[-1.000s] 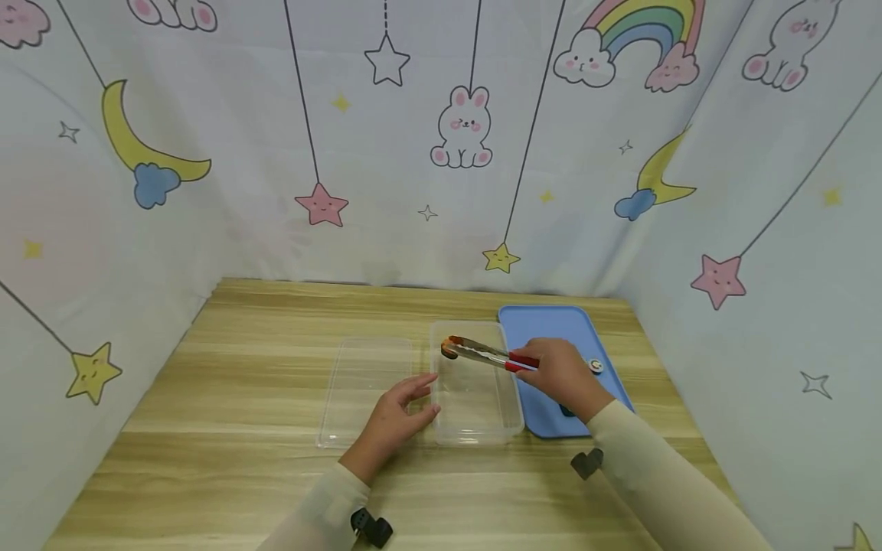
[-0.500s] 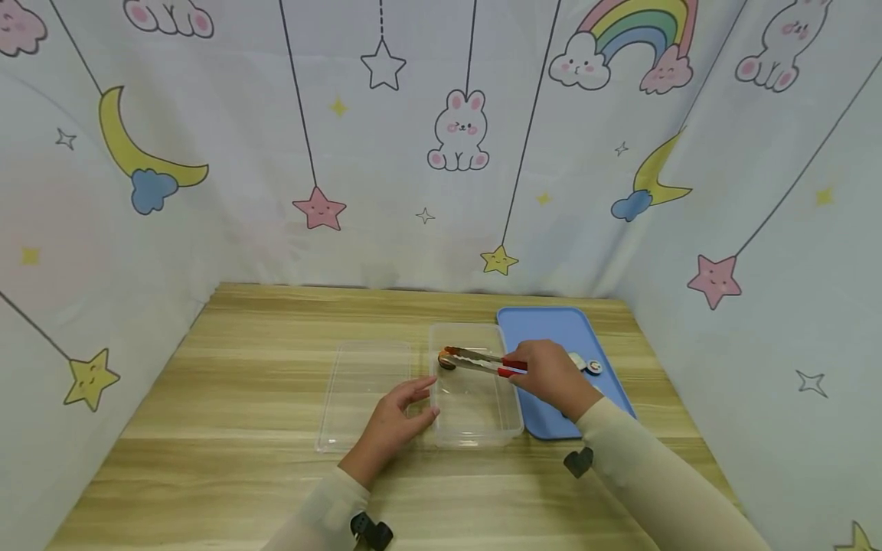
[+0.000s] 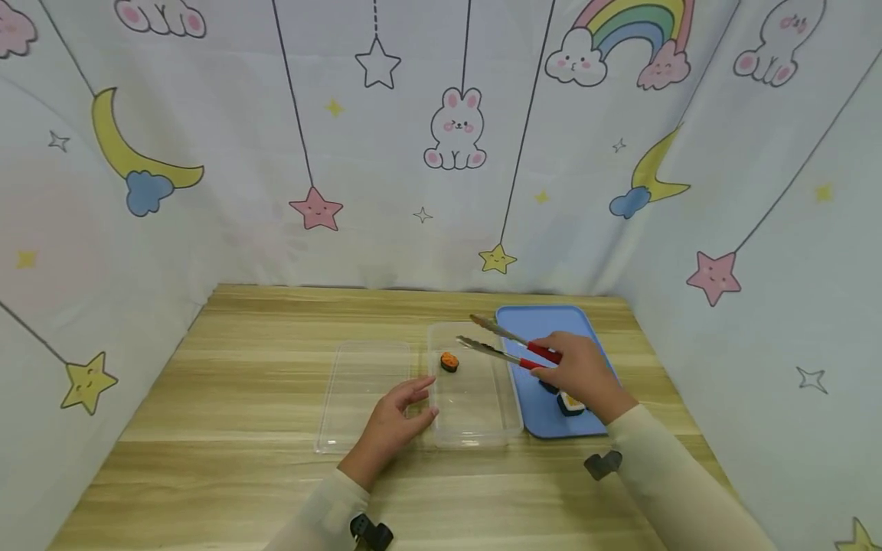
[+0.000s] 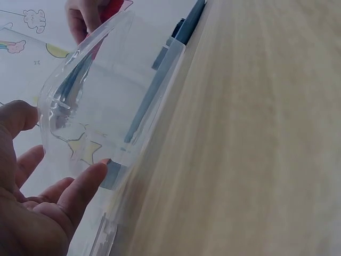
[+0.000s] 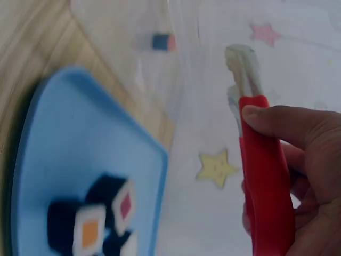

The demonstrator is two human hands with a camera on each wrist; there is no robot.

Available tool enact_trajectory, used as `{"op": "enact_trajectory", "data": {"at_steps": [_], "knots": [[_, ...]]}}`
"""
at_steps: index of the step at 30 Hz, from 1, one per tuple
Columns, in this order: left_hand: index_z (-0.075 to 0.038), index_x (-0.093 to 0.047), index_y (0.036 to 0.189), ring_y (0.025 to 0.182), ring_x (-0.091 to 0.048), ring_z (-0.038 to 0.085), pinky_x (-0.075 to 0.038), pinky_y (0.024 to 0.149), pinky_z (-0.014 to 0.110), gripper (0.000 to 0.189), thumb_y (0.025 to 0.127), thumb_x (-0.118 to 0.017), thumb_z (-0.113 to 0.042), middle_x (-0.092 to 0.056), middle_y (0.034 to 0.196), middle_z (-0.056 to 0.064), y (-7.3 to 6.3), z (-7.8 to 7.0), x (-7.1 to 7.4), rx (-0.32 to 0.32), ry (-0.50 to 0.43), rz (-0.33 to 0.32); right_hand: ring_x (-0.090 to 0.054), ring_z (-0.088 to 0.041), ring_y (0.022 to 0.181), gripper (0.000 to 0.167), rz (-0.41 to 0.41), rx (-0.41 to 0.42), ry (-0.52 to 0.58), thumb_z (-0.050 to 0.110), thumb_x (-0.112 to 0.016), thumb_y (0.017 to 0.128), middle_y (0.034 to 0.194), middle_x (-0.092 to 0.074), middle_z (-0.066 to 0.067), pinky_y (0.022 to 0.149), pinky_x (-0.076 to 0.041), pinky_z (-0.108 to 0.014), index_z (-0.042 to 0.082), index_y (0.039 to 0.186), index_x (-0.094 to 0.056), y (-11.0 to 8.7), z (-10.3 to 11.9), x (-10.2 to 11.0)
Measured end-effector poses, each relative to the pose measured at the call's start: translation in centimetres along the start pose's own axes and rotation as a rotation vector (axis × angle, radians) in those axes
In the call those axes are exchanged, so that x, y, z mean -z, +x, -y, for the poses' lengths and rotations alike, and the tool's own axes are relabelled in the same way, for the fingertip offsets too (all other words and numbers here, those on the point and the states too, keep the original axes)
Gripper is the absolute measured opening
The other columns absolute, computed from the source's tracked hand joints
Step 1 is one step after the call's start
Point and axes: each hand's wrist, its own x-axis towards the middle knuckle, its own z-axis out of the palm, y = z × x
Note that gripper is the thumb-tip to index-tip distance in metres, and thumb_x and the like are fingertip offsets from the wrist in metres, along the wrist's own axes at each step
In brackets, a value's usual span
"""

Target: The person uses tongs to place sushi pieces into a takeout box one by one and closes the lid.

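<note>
Gripping a pair of silver metal tongs with red handles (image 5: 261,154), a person's right hand (image 3: 579,371) holds the parted tips over the far end of a clear, rectangular plastic box (image 3: 475,442). Inside, near its left wall, sits a small, rounded sushi piece with a bumpy orange top and black wrap (image 3: 449,362). The left hand (image 3: 391,425), fingers spread and curving slightly, frames the box's left side; whether the fingertips press the plastic cannot be told. That light touch could prove costly: a tong tip catching the rim might shove the thin-walled box across the smooth, wood-grain worktop (image 3: 227,383), toppling the piece within. Close by on a glossy, round-cornered blue tray (image 3: 540,325), black-wrapped white sushi blocks, one orange-centred (image 5: 88,232) and another with a pinkish-red core (image 5: 120,205), cluster tightly enough that a careless grab could scatter neighbours, and hard metal may slip on their sides. Left of the box lies a flat, transparent plastic lid (image 3: 365,398).
</note>
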Motion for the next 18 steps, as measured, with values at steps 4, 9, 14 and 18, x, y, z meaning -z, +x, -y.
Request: {"op": "enact_trajectory", "data": {"at_steps": [4, 9, 14, 18], "knots": [[-0.007, -0.065, 0.141, 0.126, -0.065, 0.032, -0.039, 0.115, 0.054, 0.053, 0.091, -0.08, -0.008, -0.059, 0.146, 0.01, 0.0, 0.1, 0.0, -0.002, 0.013, -0.001, -0.066, -0.028, 0.09, 0.05, -0.082, -0.079, 0.014, 0.023, -0.088, 0.085, 0.111, -0.073, -0.013, 0.072, -0.057, -0.042, 0.004, 0.129, -0.073, -2.0, -3.9, 1.8], [-0.008, -0.065, 0.141, 0.126, -0.065, 0.031, -0.039, 0.115, 0.055, 0.052, 0.091, -0.08, -0.009, -0.059, 0.147, 0.009, -0.1, 0.1, 0.0, 0.005, 0.016, 0.0, -0.065, -0.034, 0.092, 0.052, -0.11, -0.203, -0.016, 0.023, -0.087, 0.086, 0.115, -0.07, -0.022, 0.075, -0.056, -0.048, -0.001, 0.129, -0.07, -5.4, -8.7, 3.5], [-0.01, -0.065, 0.142, 0.127, -0.064, 0.03, -0.037, 0.116, 0.057, 0.053, 0.091, -0.081, -0.011, -0.059, 0.147, 0.007, 0.0, 0.1, 0.0, 0.016, 0.014, 0.004, -0.065, -0.036, 0.091, 0.054, -0.065, -0.321, -0.023, 0.027, -0.086, 0.086, 0.116, -0.07, -0.026, 0.075, -0.057, -0.049, -0.004, 0.127, -0.07, -8.4, -11.9, 3.7], [-0.01, -0.064, 0.142, 0.128, -0.063, 0.031, -0.037, 0.116, 0.057, 0.053, 0.092, -0.08, -0.012, -0.058, 0.148, 0.007, 0.1, 0.2, 0.1, 0.015, 0.007, 0.013, -0.062, -0.031, 0.086, 0.055, -0.038, -0.357, -0.026, 0.028, -0.088, 0.084, 0.11, -0.071, -0.023, 0.07, -0.051, -0.04, -0.005, 0.125, -0.071, -9.7, -12.8, 3.4]]}}
